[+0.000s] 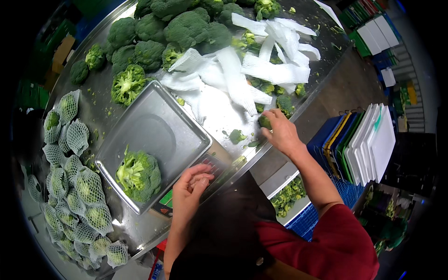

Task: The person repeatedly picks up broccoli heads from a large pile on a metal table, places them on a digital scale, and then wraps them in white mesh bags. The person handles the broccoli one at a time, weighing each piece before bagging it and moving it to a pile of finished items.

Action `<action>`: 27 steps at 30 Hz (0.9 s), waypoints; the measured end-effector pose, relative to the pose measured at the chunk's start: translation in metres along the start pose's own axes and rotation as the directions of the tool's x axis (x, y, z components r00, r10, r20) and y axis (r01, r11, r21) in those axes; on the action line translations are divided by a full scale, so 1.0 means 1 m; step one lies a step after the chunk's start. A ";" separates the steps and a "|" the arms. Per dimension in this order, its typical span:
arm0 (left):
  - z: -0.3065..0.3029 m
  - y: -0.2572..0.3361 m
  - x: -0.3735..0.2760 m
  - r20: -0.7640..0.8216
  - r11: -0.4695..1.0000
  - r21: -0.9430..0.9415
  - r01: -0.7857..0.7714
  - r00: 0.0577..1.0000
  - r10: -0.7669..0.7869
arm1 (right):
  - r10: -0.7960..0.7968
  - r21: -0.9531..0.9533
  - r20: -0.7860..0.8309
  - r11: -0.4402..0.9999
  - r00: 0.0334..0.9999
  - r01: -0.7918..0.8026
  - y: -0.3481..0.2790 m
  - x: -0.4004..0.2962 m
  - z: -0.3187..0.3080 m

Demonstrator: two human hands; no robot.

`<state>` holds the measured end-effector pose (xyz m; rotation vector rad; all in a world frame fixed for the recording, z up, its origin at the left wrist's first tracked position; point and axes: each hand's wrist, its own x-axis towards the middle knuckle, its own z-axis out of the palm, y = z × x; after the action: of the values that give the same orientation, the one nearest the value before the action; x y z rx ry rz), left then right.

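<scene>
A broccoli head [138, 176] rests with its cut stem side showing on the metal pan [150, 129] of a weighing scale. My left hand [190, 187] hovers over the scale's front panel, fingers loosely curled and apart, holding nothing visible. Part of the green display [166, 198] shows beside it. At the table's near edge, my right hand [281, 131] has its fingers and thumb around a small broccoli floret [265, 121], partly hidden by the hand. Loose broccoli scraps [237, 136] lie just left of that hand.
Broccoli heads [150, 31] are heaped at the back of the steel table [101, 105]. White net sleeves [231, 75] lie beside them. Netted broccoli heads [85, 189] are piled at left. Below right stand a crate of florets [288, 196] and upright stacked trays [367, 147].
</scene>
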<state>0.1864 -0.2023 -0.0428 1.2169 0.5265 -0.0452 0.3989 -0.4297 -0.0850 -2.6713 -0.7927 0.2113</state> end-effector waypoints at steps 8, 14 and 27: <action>0.007 -0.013 0.001 0.031 0.999 0.038 0.033 0.999 -0.034 | 0.075 0.042 -0.072 0.997 0.995 -0.072 0.051 0.046 0.004; 0.010 -0.014 0.008 0.015 0.999 0.035 0.025 1.000 -0.026 | -0.040 -0.074 -0.223 0.997 0.974 0.024 0.114 0.117 -0.020; 0.025 -0.018 0.026 -0.053 0.999 -0.011 0.053 0.997 -0.054 | 0.047 0.038 -0.189 0.998 0.981 -0.041 0.139 0.153 -0.036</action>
<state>0.2128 -0.2253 -0.0635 1.1967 0.6052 -0.0557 0.6038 -0.4642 -0.1094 -2.6294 -0.6651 -0.0195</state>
